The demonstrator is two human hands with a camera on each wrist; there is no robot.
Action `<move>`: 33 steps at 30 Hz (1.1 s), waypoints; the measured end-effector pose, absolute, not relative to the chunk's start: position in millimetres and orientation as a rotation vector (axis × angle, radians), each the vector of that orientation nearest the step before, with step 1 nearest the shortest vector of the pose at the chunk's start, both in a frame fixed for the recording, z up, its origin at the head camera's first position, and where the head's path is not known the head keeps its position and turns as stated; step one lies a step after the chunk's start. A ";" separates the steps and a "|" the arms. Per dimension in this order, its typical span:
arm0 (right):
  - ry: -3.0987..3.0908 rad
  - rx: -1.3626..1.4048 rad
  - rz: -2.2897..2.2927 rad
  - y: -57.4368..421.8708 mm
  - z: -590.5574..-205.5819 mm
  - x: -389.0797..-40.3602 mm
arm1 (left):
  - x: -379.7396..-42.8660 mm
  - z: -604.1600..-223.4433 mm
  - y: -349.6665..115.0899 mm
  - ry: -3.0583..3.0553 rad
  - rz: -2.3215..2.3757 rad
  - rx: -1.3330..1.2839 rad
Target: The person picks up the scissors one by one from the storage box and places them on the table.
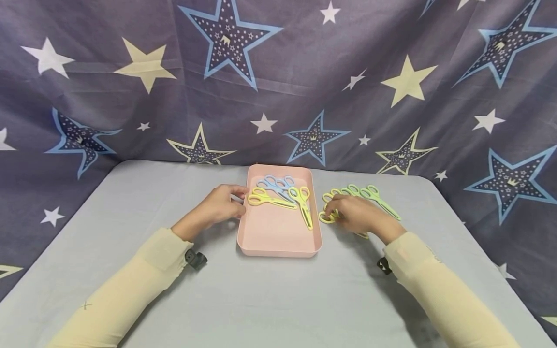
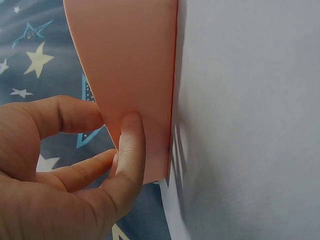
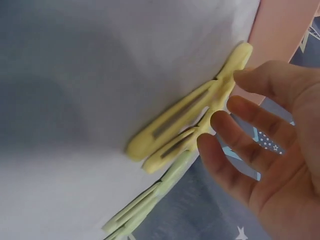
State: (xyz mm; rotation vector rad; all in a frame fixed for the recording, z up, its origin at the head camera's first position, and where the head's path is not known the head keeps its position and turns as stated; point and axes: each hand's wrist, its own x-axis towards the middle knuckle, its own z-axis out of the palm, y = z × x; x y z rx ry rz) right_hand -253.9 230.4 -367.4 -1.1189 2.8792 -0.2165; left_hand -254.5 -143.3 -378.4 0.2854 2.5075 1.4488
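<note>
My left hand (image 1: 219, 203) holds the left wall of a shallow pink tray (image 1: 278, 239); in the left wrist view the thumb (image 2: 132, 145) presses the wall's outer face, with fingers at the rim. Inside the tray lie blue scissors (image 1: 285, 194) and two yellow pairs, one lying crosswise (image 1: 283, 203) and one pointing toward me (image 1: 307, 216). Just right of the tray, my right hand (image 1: 359, 215) reaches over more scissors, partly hiding them. In the right wrist view its fingers are spread and gently bent, fingertips right at the handles of yellow scissors (image 3: 142, 145).
Green scissors (image 1: 387, 208) lie beyond the right hand, alongside the yellow ones. A grey cloth (image 1: 270, 309) covers the table. Behind it hangs a dark curtain (image 1: 278, 101) with stars. Black straps (image 1: 196, 259) show at the sleeve cuffs.
</note>
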 end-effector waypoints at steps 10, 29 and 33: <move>2.958 -1.075 -0.181 207.2 -353.3 -257.5 | -253.8 -377.4 -143.5 2.504 1.453 0.273; 3.003 -1.064 -0.025 146.4 -343.6 -270.6 | -255.4 -378.1 -142.6 2.504 1.454 0.278; 2.971 -1.084 -0.016 138.7 -347.6 -274.2 | -254.9 -377.1 -141.8 2.502 1.456 0.274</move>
